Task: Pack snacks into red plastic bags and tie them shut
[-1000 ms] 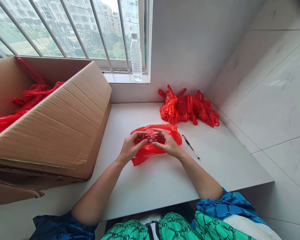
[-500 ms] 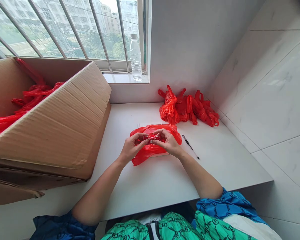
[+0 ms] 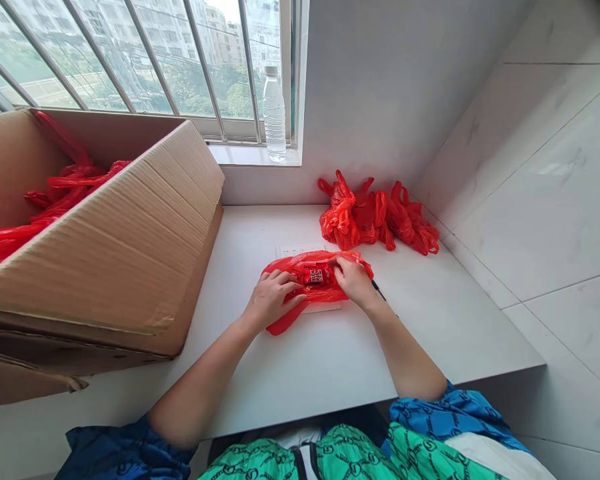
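- Red, thin plastic bag (image 3: 325, 295): lies loosely crumpled on a smooth white tabletop (image 3: 430, 320), between the person's two hands.
- Small red rectangular packet (image 3: 316, 276) with a black-and-white printed patch: sits near the middle of the bag, patch uppermost, ringed by folds of film.
- Left hand (image 3: 273, 293): rests on the left part of the bag; the fingers bend over the film, thumb and fingertips apart.
- Right hand (image 3: 356, 283): lies over the right part of the bag, fingertips near the packet; whether thumb and fingers are clamped on the film cannot be told.
- White, faintly marked sheet (image 3: 293, 251): partly beneath the bag, showing at its far and near edges.
- Slim black pen (image 3: 377, 289): just right of the bag.
- Heap of bunched red plastic bags (image 3: 375, 215): beyond the bag, to its right.
- Large open brown cardboard box (image 3: 120, 233): left of the bag, holding tangled red plastic (image 3: 70, 193).
- Clear ribbed plastic bottle (image 3: 275, 120) with a white cap: upright on a white windowsill (image 3: 240, 156), beyond the bag and slightly left.
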A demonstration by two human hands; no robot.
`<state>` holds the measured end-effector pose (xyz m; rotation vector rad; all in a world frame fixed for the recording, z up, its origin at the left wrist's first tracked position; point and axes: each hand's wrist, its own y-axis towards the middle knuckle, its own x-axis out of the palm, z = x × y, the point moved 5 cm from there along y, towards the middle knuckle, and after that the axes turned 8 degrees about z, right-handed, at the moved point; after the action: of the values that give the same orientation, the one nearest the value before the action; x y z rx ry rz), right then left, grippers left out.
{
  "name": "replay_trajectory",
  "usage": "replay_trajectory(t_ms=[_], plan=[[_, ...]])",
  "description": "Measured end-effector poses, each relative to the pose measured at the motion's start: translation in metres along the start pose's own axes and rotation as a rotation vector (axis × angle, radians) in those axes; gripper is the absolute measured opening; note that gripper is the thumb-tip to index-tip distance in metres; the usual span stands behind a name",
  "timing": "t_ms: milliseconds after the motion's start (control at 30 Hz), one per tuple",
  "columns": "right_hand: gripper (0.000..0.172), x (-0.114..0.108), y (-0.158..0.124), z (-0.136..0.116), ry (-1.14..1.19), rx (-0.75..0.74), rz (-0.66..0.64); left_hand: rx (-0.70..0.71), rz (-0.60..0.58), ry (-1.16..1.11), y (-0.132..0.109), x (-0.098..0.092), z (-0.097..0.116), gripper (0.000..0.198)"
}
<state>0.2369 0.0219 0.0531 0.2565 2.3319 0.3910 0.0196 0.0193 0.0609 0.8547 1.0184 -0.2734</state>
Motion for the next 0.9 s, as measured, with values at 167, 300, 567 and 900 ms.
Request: replay_trajectory(t_ms=[167,300,567,900], plan=[[0.035,0.014,-0.005,0.001,-0.055,-0.050,-0.132,-0.102,0.023,0.073,-0.001,0.004,-0.007,0.025],[0.050,0.018,-0.007,-0.003,-0.011,-0.103,-0.182,-0.114,0.052,0.071,0.000,0.002,0.000,0.031],[0.045,0.019,-0.008,0.003,0.272,0.148,-0.151,0.015,-0.011,-0.031,-0.002,0.006,0.012,0.044],[0.042,0.013,-0.009,-0.025,0.837,0.268,-0.213,-0.245,0.160,-0.249,0.003,-0.011,0.006,0.028]])
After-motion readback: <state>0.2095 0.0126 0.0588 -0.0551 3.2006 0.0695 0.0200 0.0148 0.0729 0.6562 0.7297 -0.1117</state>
